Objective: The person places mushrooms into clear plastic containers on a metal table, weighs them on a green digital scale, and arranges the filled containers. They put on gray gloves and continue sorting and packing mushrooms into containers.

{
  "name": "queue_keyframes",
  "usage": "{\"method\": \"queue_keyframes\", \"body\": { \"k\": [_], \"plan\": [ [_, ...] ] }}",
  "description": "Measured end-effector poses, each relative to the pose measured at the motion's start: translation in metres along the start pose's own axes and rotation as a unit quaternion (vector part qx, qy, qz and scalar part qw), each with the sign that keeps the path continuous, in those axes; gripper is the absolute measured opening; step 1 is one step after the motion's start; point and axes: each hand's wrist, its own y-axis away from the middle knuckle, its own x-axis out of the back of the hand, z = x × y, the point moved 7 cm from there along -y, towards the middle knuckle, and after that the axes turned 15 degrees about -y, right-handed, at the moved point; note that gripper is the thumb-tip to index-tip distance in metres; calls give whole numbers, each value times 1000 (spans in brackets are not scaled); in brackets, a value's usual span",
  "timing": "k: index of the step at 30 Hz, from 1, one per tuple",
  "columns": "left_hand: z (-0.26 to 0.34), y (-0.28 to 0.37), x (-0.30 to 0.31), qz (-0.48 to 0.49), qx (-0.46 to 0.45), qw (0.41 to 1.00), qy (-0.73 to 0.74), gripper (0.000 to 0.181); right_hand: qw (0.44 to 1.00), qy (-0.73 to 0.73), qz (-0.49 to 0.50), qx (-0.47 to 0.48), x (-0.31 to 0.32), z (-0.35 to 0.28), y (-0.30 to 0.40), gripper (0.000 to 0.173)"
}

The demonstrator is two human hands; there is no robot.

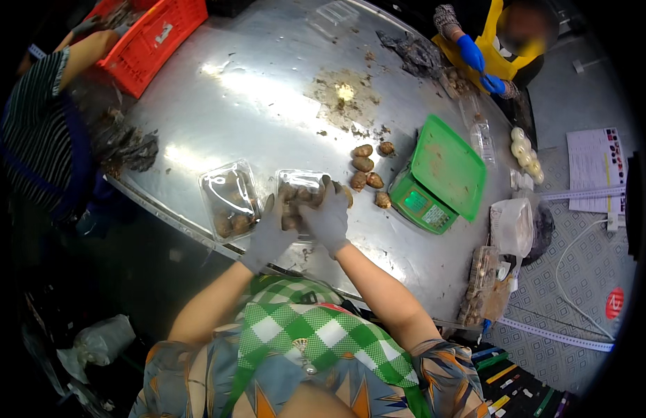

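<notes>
My left hand (270, 235) and my right hand (327, 217), both in grey gloves, are on the two sides of a clear plastic clamshell box (302, 194) that holds brown taro-like tubers. Part of the box is hidden by my fingers. Left of it lies another clear box (230, 201) with several tubers, near the table's edge. Several loose tubers (363, 164) lie to the right of my right hand. Beyond them stands a green digital scale (427, 206) with a bare green pan (448, 162).
A co-worker in a striped top (35, 136) reaches into a red crate (153, 47) at upper left. Another person's blue gloves (472, 55) are at upper right. Soil and peelings (349, 99) lie on the metal table (239, 115). Plastic tubs (511, 224) line the right edge.
</notes>
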Motion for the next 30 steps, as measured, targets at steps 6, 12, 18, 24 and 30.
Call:
{"method": "queue_keyframes", "body": {
  "k": [6,12,18,24,30],
  "plan": [
    [26,-27,0,-113,30,984,-136,105,878,-438,-11,-191,6,60,16,65],
    [54,-34,-18,-83,23,919,-386,109,816,-517,6,-257,14,68,34,57],
    [70,-42,-32,-108,-22,900,-423,101,852,-473,4,-222,20,85,49,48],
    [79,-62,-36,-133,-144,865,-461,102,990,-117,24,-80,42,113,16,28],
    [77,-73,-31,-175,-195,841,-473,99,981,-175,73,-41,37,141,-31,30]
  ]
}}
